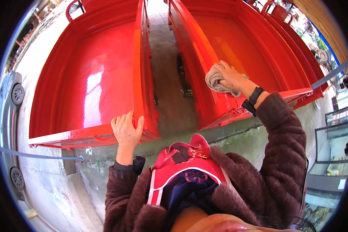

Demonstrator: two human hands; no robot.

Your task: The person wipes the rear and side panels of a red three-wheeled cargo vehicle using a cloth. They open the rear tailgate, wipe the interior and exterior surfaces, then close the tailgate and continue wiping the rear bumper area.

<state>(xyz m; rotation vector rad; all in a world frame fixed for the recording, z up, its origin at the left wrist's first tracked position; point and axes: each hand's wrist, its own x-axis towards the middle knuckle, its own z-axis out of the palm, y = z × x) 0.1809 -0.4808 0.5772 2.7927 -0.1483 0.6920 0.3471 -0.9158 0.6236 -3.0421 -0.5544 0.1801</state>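
Note:
Two red metal cargo beds stand side by side before me, a narrow gap between them. My right hand presses a bunched grey cloth on the top edge of the side wall of the right cargo bed. At the near corner of the left cargo bed, my left hand rests on the rim of the tailgate, thumb apart from the fingers, with nothing seen in it. Light glares off the left bed's floor.
Dark tyres show in the gap over the concrete floor. A parked car stands at the far left. Glass display cases are at the right. A blue-grey strap or bar runs out at the left, and a similar one at the right.

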